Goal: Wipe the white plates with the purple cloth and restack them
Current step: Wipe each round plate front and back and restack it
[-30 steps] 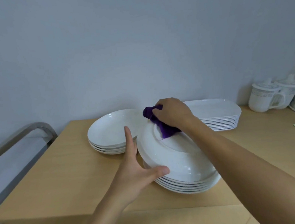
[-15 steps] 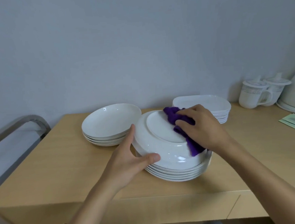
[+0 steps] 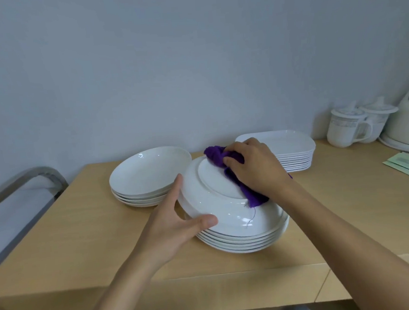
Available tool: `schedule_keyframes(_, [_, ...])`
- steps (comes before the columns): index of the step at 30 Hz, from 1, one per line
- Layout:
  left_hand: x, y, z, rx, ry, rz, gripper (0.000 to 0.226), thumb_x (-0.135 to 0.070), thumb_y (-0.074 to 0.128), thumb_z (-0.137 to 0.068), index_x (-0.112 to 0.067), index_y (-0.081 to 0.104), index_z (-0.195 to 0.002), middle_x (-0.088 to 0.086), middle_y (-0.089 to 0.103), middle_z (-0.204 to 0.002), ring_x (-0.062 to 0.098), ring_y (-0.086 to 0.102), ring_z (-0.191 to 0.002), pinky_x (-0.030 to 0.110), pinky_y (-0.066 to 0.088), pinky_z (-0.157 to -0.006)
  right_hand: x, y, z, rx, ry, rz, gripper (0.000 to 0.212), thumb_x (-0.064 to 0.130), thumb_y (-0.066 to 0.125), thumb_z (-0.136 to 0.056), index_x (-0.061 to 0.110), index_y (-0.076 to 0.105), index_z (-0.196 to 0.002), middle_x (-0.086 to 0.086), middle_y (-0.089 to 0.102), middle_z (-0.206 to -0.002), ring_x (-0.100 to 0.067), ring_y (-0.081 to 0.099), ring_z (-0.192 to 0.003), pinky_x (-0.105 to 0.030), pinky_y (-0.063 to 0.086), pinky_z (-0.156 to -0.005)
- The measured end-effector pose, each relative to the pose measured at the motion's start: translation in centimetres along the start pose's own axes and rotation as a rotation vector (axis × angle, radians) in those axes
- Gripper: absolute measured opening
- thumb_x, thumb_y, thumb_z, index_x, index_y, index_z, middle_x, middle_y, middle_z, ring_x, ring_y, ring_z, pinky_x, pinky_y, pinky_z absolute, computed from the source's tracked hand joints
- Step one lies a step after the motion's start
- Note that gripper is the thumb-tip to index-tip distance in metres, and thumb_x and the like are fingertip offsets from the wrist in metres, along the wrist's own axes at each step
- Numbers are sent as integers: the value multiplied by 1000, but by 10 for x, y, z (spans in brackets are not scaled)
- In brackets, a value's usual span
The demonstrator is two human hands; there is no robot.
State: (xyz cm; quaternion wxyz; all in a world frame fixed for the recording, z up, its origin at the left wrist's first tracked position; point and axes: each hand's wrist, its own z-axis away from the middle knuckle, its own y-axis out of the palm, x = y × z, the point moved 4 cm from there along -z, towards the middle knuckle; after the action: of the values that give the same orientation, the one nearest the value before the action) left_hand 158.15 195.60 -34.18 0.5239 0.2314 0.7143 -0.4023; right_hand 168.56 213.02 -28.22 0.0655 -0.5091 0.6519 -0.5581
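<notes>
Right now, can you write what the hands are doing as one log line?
phase: wiping | right hand: grips purple cloth on upturned top plate | left hand: rests on its rim

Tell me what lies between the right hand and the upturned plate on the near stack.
The purple cloth, bunched in the right hand and pressed onto the underside of the upturned plate; the head view shows it.

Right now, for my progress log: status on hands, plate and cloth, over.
Left hand braces upturned plate atop near stack. Right hand presses purple cloth on its base. Nothing blocking.
</notes>
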Motion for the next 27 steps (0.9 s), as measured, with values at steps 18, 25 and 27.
schedule_keyframes(18, [-1,1,4,-20,-28,14,123,-68,76,-50,-38,20,-154,-38,24,-146,-17,23,-136,23,23,-118,12,6,-1,-6,-13,41,30,37,50,-93,26,62,-117,-8,54,-110,-32,50,-104,-43,42,-92])
schedule_keyframes(25, [-32,14,7,-232,14,529,90,-17,70,-88,-29,13,-157,-16,58,-136,-4,54,-124,20,46,-100,-1,-1,-1,-36,71,-107,26,36,49,-93,28,63,-113,-6,54,-107,-29,52,-103,-39,43,-91])
schedule_keyframes(27, [-40,23,4,-262,-31,835,89,-10,69,-82,-23,21,-156,-9,64,-127,5,64,-114,25,51,-89,-2,-6,1,-64,79,-196,24,34,50,-93,26,65,-110,-5,56,-104,-23,54,-97,-31,42,-83])
